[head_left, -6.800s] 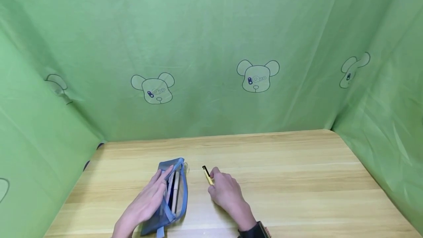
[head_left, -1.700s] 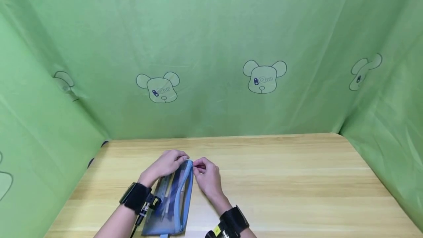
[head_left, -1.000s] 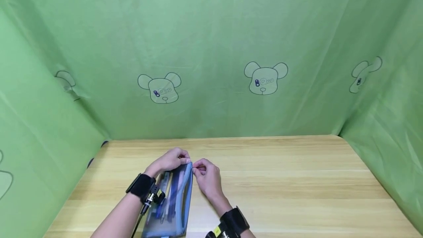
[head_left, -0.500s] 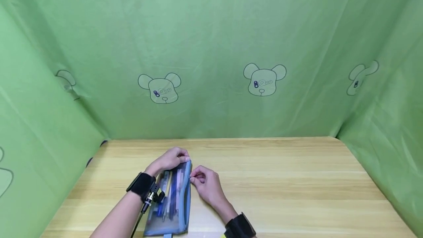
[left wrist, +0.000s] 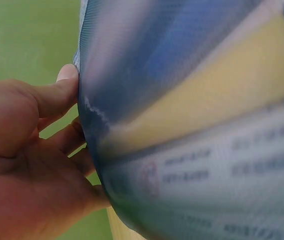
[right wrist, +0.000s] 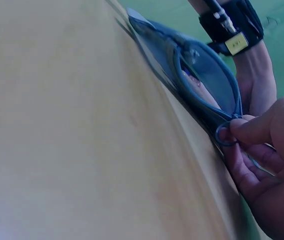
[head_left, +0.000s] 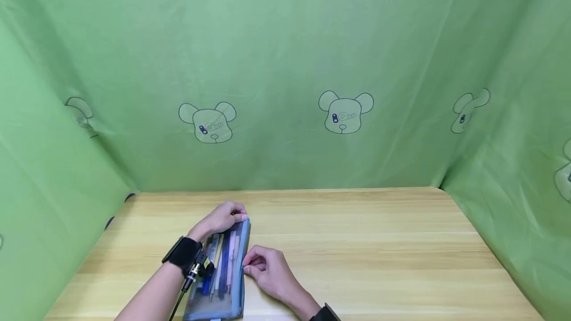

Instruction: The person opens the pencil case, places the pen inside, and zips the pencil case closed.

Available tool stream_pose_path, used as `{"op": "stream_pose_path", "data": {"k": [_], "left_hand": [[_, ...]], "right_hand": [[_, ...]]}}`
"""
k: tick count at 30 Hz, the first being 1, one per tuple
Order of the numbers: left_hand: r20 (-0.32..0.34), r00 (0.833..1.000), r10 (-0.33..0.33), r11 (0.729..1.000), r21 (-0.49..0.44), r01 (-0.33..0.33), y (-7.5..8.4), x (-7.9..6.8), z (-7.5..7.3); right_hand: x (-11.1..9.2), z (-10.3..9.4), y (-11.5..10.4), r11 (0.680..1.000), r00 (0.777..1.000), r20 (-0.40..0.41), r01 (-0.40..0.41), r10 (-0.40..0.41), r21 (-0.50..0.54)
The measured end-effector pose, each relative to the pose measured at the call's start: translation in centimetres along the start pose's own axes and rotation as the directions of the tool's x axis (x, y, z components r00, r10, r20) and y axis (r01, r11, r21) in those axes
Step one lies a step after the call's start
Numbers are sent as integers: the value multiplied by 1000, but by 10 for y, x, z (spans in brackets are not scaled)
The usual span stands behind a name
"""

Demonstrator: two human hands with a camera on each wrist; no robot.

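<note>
A blue see-through mesh pencil case (head_left: 207,308) lies lengthwise on the table, with several pens (head_left: 230,261) showing through it. My left hand (head_left: 220,218) pinches its far end between thumb and fingers; the left wrist view shows the thumb (left wrist: 67,75) on the mesh edge. On the case's right side, my right hand (head_left: 269,272) pinches the zip pull, whose ring (right wrist: 224,136) shows at the fingertips in the right wrist view. The zip is closed behind the pull and gapes ahead of it, with part of a pen visible in the opening.
The wooden table (head_left: 379,251) reaches out to the right of the hands. Green cloth (head_left: 276,162) with bear-head prints hangs behind and on both sides. A cable (head_left: 178,298) runs from the left wrist camera along the forearm.
Earlier the right hand held a yellow-and-black pen beside the wide-open case. Since then it has taken the zip pull and drawn it from the far corner toward the near end, narrowing the opening.
</note>
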State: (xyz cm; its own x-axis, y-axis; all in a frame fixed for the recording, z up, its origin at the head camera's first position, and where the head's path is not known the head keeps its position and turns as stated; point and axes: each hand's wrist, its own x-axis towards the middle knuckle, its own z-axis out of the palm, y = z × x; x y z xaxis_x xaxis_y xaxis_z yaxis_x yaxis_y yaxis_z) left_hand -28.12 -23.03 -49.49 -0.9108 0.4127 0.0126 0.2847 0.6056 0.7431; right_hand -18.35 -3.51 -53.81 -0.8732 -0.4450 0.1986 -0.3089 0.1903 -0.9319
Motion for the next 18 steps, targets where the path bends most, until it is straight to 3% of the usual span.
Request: {"op": "stream_pose_path", "data": {"k": [7, 14, 18], "left_hand": [[-28, 1000, -6, 1000, 7, 6, -2, 1, 0], [-40, 999, -17, 1000, 14, 18, 0, 5, 5], [-43, 999, 2, 1000, 11, -1, 0, 5, 7]], "right_hand": [[-17, -2, -9, 998, 986, 159, 58, -57, 2], [-32, -12, -16, 997, 946, 315, 79, -74, -3], [-37, -15, -17, 997, 933, 351, 79, -76, 6]]}}
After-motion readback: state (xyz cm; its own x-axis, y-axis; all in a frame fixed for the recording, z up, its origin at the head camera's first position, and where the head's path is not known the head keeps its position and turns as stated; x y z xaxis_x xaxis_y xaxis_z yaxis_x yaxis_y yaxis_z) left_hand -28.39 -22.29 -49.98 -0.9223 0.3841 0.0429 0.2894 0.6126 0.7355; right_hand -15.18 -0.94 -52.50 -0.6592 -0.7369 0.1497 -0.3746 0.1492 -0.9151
